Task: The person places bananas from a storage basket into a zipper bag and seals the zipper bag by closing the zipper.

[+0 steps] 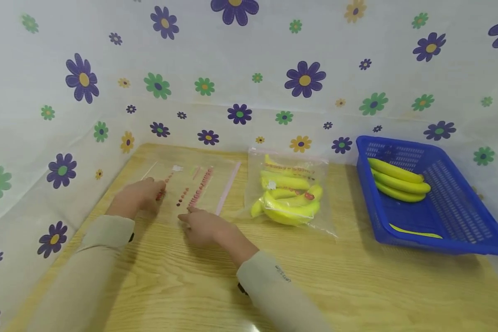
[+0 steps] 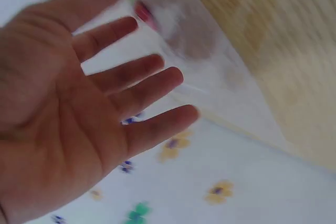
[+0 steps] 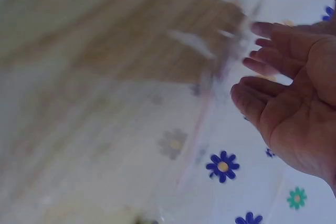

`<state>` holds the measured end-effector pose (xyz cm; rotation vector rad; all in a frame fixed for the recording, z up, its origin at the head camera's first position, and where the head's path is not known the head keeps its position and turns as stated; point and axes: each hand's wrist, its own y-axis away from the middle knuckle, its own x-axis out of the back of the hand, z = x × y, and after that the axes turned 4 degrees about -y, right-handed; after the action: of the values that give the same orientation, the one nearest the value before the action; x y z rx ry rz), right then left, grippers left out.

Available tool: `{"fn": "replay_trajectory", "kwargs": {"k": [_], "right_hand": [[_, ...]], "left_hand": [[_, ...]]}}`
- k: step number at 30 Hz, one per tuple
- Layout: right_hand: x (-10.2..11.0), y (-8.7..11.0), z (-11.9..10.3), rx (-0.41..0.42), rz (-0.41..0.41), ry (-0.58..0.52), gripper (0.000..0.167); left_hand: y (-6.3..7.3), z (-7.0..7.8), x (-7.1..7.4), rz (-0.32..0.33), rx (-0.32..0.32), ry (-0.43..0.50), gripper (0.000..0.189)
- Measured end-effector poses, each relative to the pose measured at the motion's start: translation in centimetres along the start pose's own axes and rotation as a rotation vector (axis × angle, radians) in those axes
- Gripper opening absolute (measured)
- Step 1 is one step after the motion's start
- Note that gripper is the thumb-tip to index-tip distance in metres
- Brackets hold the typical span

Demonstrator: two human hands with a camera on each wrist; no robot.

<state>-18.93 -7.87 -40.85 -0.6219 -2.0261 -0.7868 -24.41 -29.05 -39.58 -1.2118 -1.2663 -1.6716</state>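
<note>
A flat clear zip bag (image 1: pixel 216 177) with red print lies on the left of the table, its pink zip strip toward the right. My left hand (image 1: pixel 137 196) is at the bag's left side; in the left wrist view its fingers (image 2: pixel 152 85) are spread and nearly straight, palm bare, with the clear film just beyond them. At the near edge of the bag is my right hand (image 1: pixel 207 226). The right wrist view shows that hand (image 3: pixel 299 93) with loosely extended fingers and nothing in the palm, beside blurred clear film (image 3: pixel 184 129).
Right of the flat bag lies another clear zip bag (image 1: pixel 321 221) with several yellow bananas (image 1: pixel 292 210) inside. A blue plastic basket (image 1: pixel 369 207) at the far right holds a bunch of bananas (image 1: pixel 398 180) and another, partly hidden banana (image 1: pixel 415 232). Flower-patterned cloth (image 1: pixel 269 46) walls the wooden table (image 1: pixel 336 286).
</note>
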Motion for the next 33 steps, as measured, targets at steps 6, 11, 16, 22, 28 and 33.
{"fn": "replay_trajectory", "kwargs": {"k": [6,11,16,22,28,33], "right_hand": [[2.8,3.5,3.0,-0.036,0.209,-0.196,0.042],[4.4,6.9,6.3,-0.102,0.45,-0.485,0.033],[4.5,9.1,7.9,-0.154,0.54,-0.732,0.029],[4.7,10.2,8.5,-0.159,0.565,-0.714,0.029],[5.6,10.9,8.8,-0.192,0.573,-0.76,0.031],[5.4,10.6,9.2,-0.199,0.537,-0.753,0.031]], "left_hand": [[-0.9,4.9,-0.4,0.086,-0.012,-0.065,0.023],[-2.1,10.2,-0.4,0.049,-0.072,0.058,0.012],[-2.0,13.9,-0.8,-0.073,0.019,0.072,0.024],[-1.9,14.7,-1.4,-0.017,0.087,-0.024,0.019],[-1.5,14.0,-1.7,0.008,0.09,0.002,0.013],[-1.4,14.2,-2.4,0.097,0.095,-0.015,0.014]]}}
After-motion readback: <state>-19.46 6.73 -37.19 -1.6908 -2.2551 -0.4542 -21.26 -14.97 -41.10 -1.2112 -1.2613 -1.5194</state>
